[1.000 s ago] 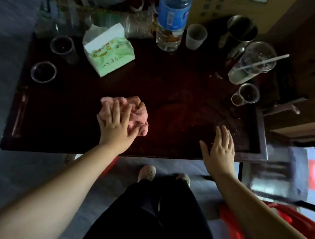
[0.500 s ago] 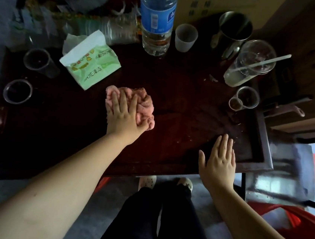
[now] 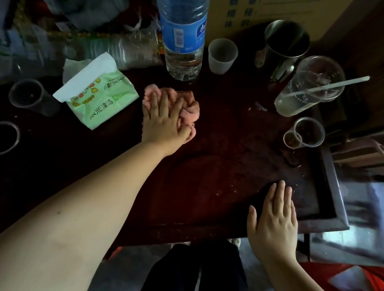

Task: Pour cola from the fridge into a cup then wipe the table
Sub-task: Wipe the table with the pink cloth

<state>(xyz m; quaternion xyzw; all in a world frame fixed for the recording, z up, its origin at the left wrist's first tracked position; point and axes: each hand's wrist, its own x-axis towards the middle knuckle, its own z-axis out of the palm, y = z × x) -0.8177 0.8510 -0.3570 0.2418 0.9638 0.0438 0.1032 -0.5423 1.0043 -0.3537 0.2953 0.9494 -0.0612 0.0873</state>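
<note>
Head view, one pink cloth (image 3: 185,111), two hands, five cups

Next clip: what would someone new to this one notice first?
The left hand pressing a crumpled pink cloth flat on the dark table, mid-table. Just behind stands a tall water bottle; the right hand lies flat, empty, at the near right edge.

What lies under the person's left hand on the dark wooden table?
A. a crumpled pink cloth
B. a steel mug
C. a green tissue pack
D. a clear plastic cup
A: the left hand presses flat on the crumpled pink cloth, beside the green tissue pack.
</note>
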